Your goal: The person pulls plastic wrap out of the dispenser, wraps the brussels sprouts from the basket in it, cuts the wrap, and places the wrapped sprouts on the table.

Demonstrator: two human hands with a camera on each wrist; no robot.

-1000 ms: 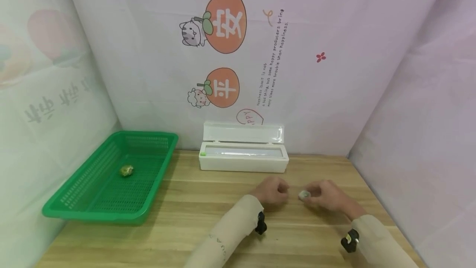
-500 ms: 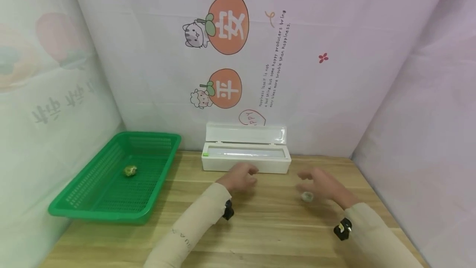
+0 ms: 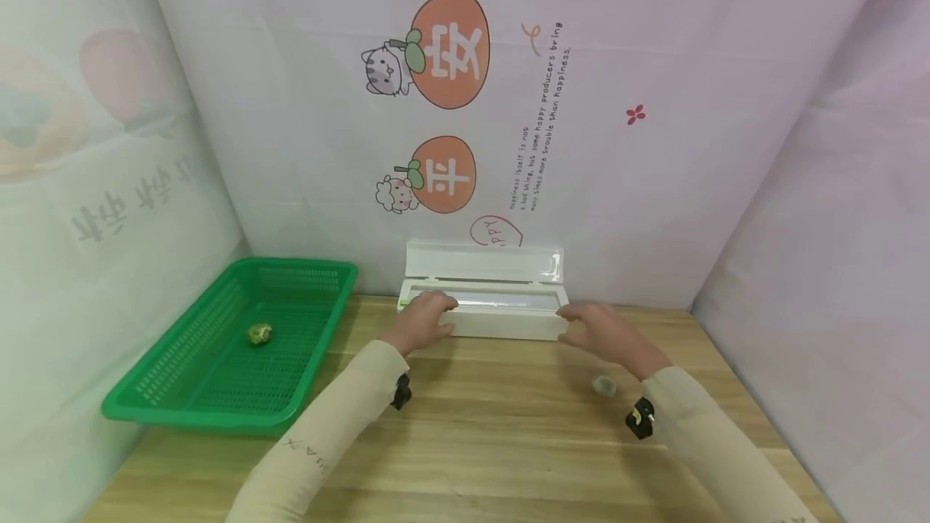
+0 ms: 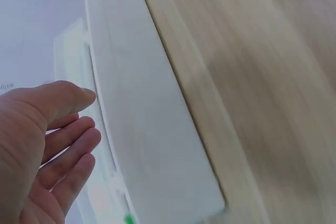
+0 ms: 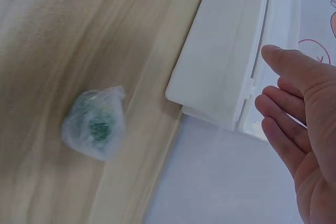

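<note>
Reaching out with left grip [image 3: 421,321] and right grip [image 3: 606,335], both released, by opposite ends of the white hinged-lid box [image 3: 504,325] at the back of the tabletop [image 3: 450,450], with a film-wrapped bundle [image 5: 94,125] near the right.

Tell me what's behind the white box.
A white printed backdrop rises behind the white box and its raised lid; anything low, directly behind the box, is covered.

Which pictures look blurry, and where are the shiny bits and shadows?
Left wrist view: the wooden table looks smeary, with soft shadows; right wrist view: the wrapped lump looks fuzzy; head view: the white box has a shiny glint on its lid.
</note>
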